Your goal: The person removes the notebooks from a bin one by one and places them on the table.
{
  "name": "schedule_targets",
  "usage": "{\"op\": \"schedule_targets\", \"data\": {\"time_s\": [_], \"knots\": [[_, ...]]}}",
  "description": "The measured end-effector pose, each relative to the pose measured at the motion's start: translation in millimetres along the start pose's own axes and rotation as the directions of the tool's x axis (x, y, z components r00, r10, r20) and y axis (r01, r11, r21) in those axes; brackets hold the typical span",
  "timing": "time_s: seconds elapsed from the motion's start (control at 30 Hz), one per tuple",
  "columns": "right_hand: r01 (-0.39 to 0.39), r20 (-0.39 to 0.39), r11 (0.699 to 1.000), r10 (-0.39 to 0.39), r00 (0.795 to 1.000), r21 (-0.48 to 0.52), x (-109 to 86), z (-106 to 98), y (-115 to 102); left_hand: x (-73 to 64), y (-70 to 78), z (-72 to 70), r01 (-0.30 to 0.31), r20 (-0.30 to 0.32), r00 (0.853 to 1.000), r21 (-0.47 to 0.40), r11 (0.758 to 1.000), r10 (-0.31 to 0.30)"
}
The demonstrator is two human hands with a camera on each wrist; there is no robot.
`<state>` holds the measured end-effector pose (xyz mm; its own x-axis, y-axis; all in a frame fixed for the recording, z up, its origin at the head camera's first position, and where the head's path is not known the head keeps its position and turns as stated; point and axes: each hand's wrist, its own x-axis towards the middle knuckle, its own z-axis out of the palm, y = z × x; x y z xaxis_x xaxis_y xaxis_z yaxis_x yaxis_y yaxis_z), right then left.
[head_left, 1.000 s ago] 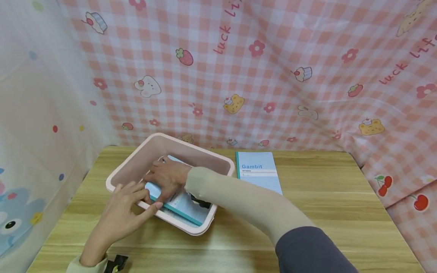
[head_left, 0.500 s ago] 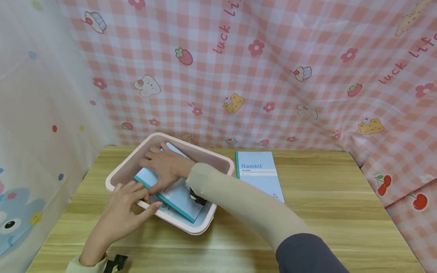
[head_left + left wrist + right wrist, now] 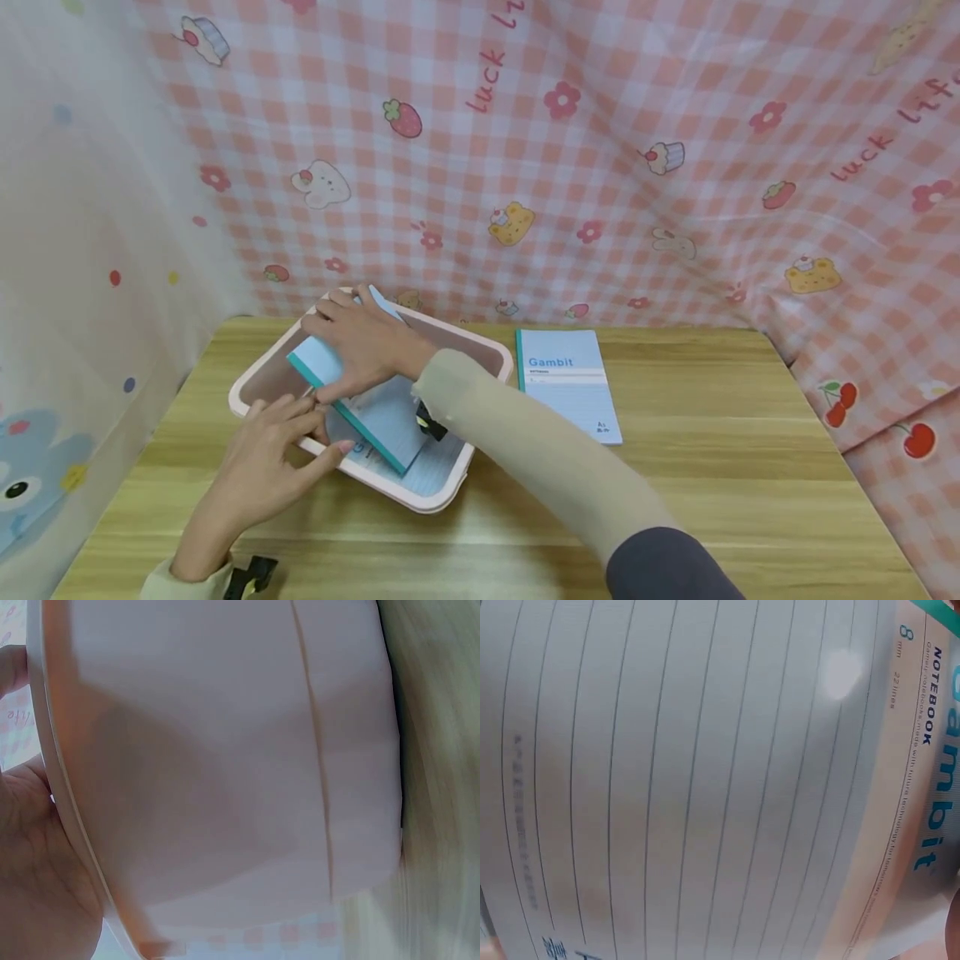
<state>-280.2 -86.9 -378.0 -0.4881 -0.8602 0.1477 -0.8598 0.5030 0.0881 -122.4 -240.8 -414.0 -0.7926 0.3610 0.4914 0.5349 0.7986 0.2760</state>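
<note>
My right hand [image 3: 366,343] grips a light-blue notebook [image 3: 390,417] with a teal spine, thumb at the spine side and fingers toward the far edge. It is tilted above the pale pink plastic basket [image 3: 386,490], its far end rising to the back rim. Under it, another light-blue notebook [image 3: 438,468] lies in the basket. My left hand [image 3: 272,454] holds the basket's near left rim. In the left wrist view, the palm [image 3: 45,877] lies against the rim of the basket [image 3: 202,772]. The lined Gambit cover [image 3: 705,780] fills the right wrist view.
A third notebook [image 3: 566,387], marked Gambit, lies on the wooden table [image 3: 697,433] right of the basket. Pink checked cloth [image 3: 450,167] hangs behind the table, and a pale printed cloth [image 3: 82,275] hangs at the left.
My right hand has raised the notebook out of the basket's bottom and moved it up and slightly left, uncovering more of the one beneath. My left hand has stayed on the rim.
</note>
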Motion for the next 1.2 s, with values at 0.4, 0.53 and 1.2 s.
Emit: {"op": "schedule_targets", "data": {"time_s": [0.4, 0.53, 1.2], "knots": [[-0.067, -0.191, 0.997, 0.074, 0.979, 0.041, -15.7, -45.4, 14.4, 5.1, 0.2, 0.7, -0.042, -0.021, 0.999, -0.025, 0.999, 0.042], [-0.071, -0.245, 0.997, 0.075, 0.966, 0.025, -25.1, -63.2, 17.7, 4.7, 0.4, 0.1, -0.032, -0.01, 0.999, -0.025, 0.999, 0.031], [-0.032, -0.406, 0.997, 0.056, 0.912, 0.065, -64.9, -128.1, 27.8, 1.9, 1.4, -2.2, 0.004, -0.001, 1.0, -0.003, 1.0, -0.004]]}}
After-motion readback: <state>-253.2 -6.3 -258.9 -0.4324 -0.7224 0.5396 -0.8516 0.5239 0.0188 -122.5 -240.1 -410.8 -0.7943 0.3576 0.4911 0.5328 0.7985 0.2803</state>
